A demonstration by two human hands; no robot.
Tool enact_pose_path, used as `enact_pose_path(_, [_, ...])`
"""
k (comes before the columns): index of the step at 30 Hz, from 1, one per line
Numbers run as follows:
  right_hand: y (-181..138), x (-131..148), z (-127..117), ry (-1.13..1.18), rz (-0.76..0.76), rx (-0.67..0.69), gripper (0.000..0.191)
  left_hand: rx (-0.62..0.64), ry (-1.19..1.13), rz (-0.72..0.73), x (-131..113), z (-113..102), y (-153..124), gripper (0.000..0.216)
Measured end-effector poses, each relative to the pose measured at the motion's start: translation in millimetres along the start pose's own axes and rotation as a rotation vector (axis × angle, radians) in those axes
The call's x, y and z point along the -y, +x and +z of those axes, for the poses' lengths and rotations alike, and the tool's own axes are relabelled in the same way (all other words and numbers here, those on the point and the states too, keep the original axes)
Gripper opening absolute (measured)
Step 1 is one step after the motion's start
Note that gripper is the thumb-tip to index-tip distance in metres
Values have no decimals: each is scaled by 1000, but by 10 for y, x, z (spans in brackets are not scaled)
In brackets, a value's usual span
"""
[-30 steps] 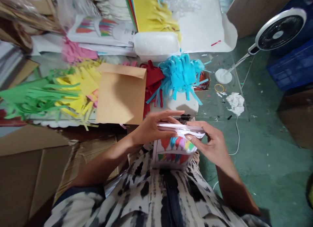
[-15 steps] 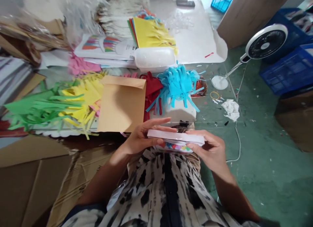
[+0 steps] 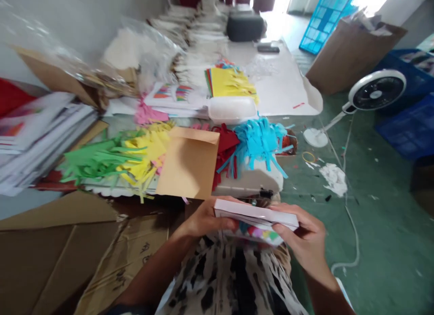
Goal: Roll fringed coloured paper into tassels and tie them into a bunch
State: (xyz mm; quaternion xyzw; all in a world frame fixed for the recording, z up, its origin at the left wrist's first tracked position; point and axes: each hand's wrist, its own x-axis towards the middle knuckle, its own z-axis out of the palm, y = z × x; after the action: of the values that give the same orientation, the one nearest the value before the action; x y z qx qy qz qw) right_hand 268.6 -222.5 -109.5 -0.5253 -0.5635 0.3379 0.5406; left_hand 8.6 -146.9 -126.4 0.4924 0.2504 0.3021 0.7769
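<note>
Close to my body I hold a folded white paper stack edge-on between both hands. My left hand closes on its left end, thumb along the near side. On the right end my right hand pinches it, thumb below and fingers behind. A clear bag with colourful bits shows just under the stack; whether it is joined to the stack I cannot tell. Beyond my hands lie a tan paper envelope, dark red fringed paper and a bundle of light-blue fringed paper.
Green fringed paper and yellow fringed paper lie at the left. A white plastic box stands behind the envelope. At the right is a fan on a stand. Open cardboard fills the lower left.
My view has tilted up and shifted left, so the table things sit lower and further right. My left fingers, stretched out before, now close round the white stack.
</note>
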Motion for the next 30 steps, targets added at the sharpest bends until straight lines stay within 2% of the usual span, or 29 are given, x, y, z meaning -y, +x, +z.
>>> enact_pose_path(3, [66,-133,12,182,191,-251,20,34,-50,26,25,32,-22,96])
enact_pose_path(5, [155,-180,50,285,243,-350,27,18,48,26,-24,33,-69,88])
enact_pose_path(7, [242,-187,114,328,237,-320,40,-70,208,11,-185,-12,-144,62])
enact_pose_path(9, [300,-190,190,337,196,-226,48,-239,396,70,-479,-123,-224,46])
enact_pose_path(10, [315,-203,225,321,176,-191,49,-348,511,157,-671,-200,-259,45])
enact_pose_path(14, [323,-389,285,76,148,-166,46,-767,1201,633,-1563,-554,-307,46])
enact_pose_path(17, [346,-609,256,-133,87,-187,38,-881,1584,779,-2137,-810,-205,53])
enact_pose_path(19, [385,-728,234,-210,8,-181,30,-891,1850,744,-2395,-1027,-41,55])
enact_pose_path(21, [430,-796,226,-263,-72,-166,24,-828,2046,588,-2536,-1303,204,49])
enact_pose_path(23, [466,-817,232,-315,-130,-155,21,-797,2067,491,-2556,-1608,505,40])
enact_pose_path(27, [493,-809,252,-369,-165,-152,20,-661,1849,268,-2308,-2102,1084,32])
enact_pose_path(30, [491,-814,252,-365,-162,-141,19,-642,1836,125,-2057,-2301,1349,49])
